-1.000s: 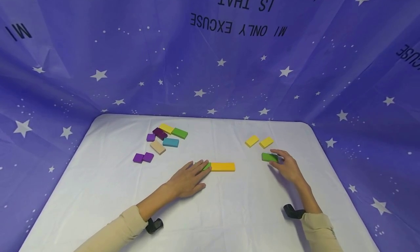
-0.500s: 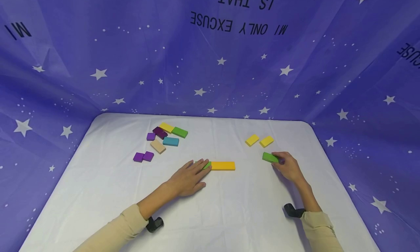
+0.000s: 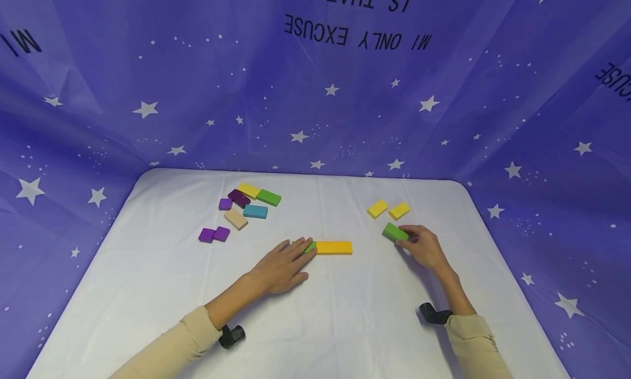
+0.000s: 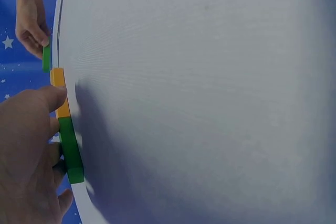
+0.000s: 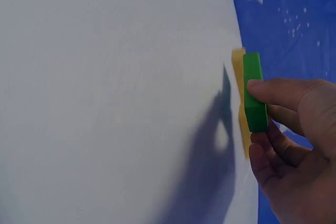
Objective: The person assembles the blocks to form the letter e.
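In the head view my left hand [image 3: 281, 269] lies with its fingers extended over a green block [image 4: 70, 148], which it mostly hides there. End to end with that block is an orange block [image 3: 335, 248], forming one straight row. My right hand [image 3: 424, 247] pinches another green block [image 3: 395, 232] between thumb and fingers, held just above the table in the right wrist view. Two yellow blocks [image 3: 377, 208] lie behind the right hand, a small gap between them.
At the back left of the white table [image 3: 345, 324] is a loose group: a yellow block [image 3: 248, 190], a green one, a teal block [image 3: 256, 211], a beige block [image 3: 236, 219], a dark purple block and several small purple blocks [image 3: 207, 235]. A starry blue cloth [image 3: 315, 116] surrounds the table.
My right hand has shifted left with the green block, which has turned to a more slanted angle. The left hand stays on its row.
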Motion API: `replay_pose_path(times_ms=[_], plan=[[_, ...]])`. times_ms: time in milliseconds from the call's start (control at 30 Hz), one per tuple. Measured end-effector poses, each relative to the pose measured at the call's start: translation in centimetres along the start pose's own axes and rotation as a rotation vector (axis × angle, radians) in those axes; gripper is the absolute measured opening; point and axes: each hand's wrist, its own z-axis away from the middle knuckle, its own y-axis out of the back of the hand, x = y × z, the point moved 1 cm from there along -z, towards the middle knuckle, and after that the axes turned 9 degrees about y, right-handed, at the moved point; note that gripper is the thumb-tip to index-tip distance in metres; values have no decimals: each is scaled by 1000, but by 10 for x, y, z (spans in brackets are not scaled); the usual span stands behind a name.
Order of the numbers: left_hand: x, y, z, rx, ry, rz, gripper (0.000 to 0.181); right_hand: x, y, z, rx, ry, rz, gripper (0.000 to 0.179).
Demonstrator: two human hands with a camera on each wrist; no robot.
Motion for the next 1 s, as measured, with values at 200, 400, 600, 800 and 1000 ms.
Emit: replay_pose_path(times_ms=[200,400,600,800,1000], plan=[[2,2,0,-1,-8,-9,62,-23,-10,-7,22,37,-46,41],[2,3,1,0,-5,-12,62,-45,-25,-17,24,75,-84,41],[2,5,2,-4,-9,10,61,-61,-40,-27,33,80,-101,41],[2,4,1,0,-7,-7,61,-72,-56,-34,29,66,-128,41],[2,3,1,11,-16,4,61,-75,-71,-37,21,44,-124,41]])
